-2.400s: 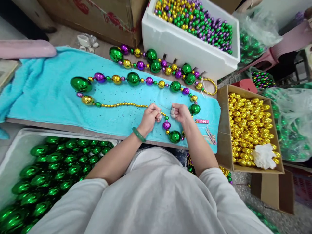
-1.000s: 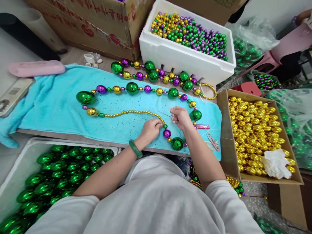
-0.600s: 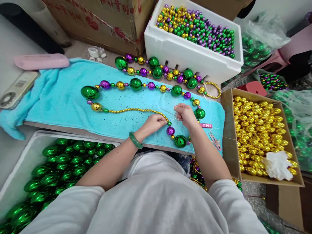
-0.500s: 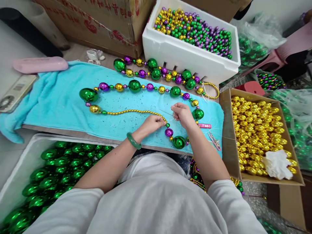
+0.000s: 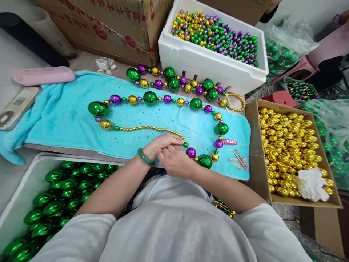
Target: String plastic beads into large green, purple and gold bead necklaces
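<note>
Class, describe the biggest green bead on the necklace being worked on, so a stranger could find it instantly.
Start at the turquoise towel across the table. A loop of beads lies on it, and the largest green bead sits at the loop's far left end. Its neighbours, a purple bead and a gold bead, are clearly smaller.

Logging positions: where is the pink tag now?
In the head view, the pink tag lies on the blue towel near its right end, just right of a purple bead.
</note>
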`<state>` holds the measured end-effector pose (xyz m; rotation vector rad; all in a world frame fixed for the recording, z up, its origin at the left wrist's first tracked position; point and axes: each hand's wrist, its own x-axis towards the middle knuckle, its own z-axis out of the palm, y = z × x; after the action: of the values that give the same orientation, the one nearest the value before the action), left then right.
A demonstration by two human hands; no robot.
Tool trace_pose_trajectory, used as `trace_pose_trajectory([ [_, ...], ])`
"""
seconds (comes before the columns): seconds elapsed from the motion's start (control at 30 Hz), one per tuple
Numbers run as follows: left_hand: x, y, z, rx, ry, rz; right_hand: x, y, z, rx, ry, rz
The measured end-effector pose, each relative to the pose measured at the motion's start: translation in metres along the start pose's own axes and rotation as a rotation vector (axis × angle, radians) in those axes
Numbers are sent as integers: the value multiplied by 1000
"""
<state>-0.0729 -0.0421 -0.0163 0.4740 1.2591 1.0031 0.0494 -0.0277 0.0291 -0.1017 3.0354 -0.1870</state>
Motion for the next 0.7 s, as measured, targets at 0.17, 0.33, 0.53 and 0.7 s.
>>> trace_pose_trajectory([
  [0.17,-10,2,-5,7,-99,33,1,-3,6,-92,-37,-48],
  [0.33,-11,7,-6,179,-94,111,5,-7,10,-105,-50,-6],
  [0.53,-14,10,-8,389,-34,305,-15,-24,-10,2,20,40],
  [0.7,-19,10,-13,411,-52,412,-31,46,-43,355,403,525],
])
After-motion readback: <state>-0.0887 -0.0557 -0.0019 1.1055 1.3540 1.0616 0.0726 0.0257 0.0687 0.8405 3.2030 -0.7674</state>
